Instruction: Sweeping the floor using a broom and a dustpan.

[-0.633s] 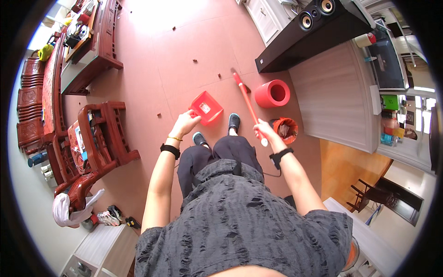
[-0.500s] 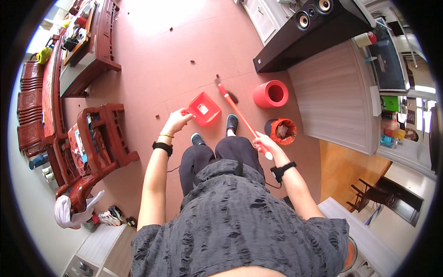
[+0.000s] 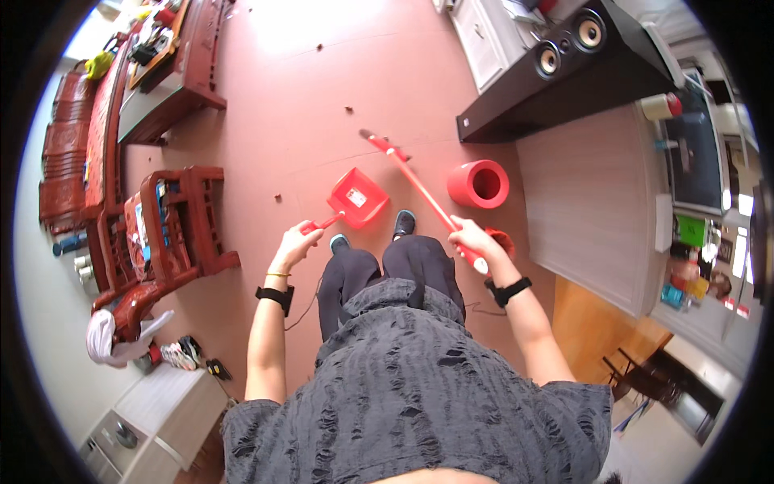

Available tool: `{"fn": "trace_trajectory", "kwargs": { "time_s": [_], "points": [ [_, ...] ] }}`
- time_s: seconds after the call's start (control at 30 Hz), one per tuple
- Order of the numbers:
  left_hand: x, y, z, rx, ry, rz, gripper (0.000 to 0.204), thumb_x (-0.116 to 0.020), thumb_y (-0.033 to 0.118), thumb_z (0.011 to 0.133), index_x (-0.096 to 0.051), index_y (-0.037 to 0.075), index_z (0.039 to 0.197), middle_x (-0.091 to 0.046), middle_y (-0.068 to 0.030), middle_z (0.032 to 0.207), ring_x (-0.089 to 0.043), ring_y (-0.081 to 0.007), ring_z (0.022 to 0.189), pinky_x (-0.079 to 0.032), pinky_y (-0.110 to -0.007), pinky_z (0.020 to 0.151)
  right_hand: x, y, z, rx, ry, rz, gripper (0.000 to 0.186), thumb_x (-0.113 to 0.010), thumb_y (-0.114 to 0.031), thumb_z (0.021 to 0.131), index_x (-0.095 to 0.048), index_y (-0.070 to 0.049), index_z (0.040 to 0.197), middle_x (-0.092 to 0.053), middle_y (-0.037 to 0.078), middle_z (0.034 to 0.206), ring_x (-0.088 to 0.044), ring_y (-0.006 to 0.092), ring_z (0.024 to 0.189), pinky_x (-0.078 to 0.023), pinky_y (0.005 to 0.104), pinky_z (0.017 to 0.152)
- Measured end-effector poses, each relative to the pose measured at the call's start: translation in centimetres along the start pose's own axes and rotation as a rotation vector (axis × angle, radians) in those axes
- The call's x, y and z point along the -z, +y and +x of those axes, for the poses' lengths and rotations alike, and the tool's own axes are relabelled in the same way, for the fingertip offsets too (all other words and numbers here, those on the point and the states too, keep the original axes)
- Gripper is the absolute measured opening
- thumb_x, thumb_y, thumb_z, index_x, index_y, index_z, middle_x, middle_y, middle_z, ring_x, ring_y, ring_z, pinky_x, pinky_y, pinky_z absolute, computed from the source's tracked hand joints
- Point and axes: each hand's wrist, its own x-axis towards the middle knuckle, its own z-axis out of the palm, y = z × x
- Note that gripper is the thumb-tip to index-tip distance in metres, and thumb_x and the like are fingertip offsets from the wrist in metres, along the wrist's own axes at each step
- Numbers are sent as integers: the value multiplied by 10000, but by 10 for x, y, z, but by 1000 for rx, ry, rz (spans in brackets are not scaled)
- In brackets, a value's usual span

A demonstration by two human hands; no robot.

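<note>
My left hand [image 3: 297, 244] is closed around the handle of a red dustpan [image 3: 373, 211], whose open pan rests on or just above the floor ahead of my feet. In my right hand [image 3: 477, 240] is the upper end of a broom [image 3: 425, 191] with a red and white stick. The stick slants forward and left to the broom's head, which is beyond the dustpan and slightly blurred. Small dark scraps [image 3: 349, 108] lie scattered on the reddish floor, one of them left of the dustpan.
A red cylindrical bin [image 3: 456, 185] stands right of the broom; an orange-lined bin [image 3: 501, 239] is mostly hidden behind my right hand. A tall black speaker [image 3: 524, 89] and a grey cabinet [image 3: 580, 194] flank the right side. Carved wooden chairs [image 3: 153, 234] and a table [image 3: 181, 97] occupy the left.
My left hand has come back toward me, and more of the dustpan's handle shows. The broom's head has swung left and forward. My right hand now covers most of the orange-lined bin.
</note>
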Motion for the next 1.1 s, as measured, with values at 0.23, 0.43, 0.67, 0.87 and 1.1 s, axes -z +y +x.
{"fn": "trace_trajectory", "kwargs": {
  "time_s": [0.23, 0.43, 0.67, 0.87, 1.1],
  "points": [
    [-40, -16, -15, 102, 205, -302, 320, -554, 357, 799, -582, 72, 940, -519, -7, 631, -430, -75, 446, -338, -216, 394, 47, -41, 90, 132, 283, -647, 452, -448, -35, 670, -434, 31, 1117, -600, 231, 693, -622, 327, 586, -509, 389, 543],
    [-46, -13, -4, 84, 188, -306, 302, -566, 347, 791, -586, 68, 903, -523, -24, 614, -468, -92, 482, -379, -242, 402, 42, 12, 143, 217, 426, -982, 531, -481, -40, 680, -404, -16, 1204, -607, 245, 825, -618, 357, 716, -509, 435, 623],
    [-30, -23, -2, 79, 179, -317, 327, -529, 364, 816, -576, 65, 939, -509, -19, 631, -446, -89, 481, -377, -230, 417, -7, 55, 59, 166, 73, -966, 593, -506, -66, 677, -381, -57, 1257, -611, 223, 721, -626, 300, 579, -527, 367, 565],
    [-30, -25, 3, 33, 135, -340, 335, -537, 376, 823, -559, 62, 935, -509, -17, 640, -436, -88, 453, -366, -231, 400, 3, 28, -33, -58, -202, -442, 669, -501, -46, 705, -326, -131, 1345, -536, 78, 617, -519, 139, 447, -452, 265, 423],
    [-23, -17, -5, 83, 132, -285, 378, -568, 418, 786, -584, 53, 885, -543, -25, 640, -508, -100, 561, -412, -257, 460, -13, -9, -76, -111, -138, -206, 724, -503, -36, 727, -232, -133, 1391, -472, 5, 583, -479, 80, 429, -423, 225, 398]
  ]
}}
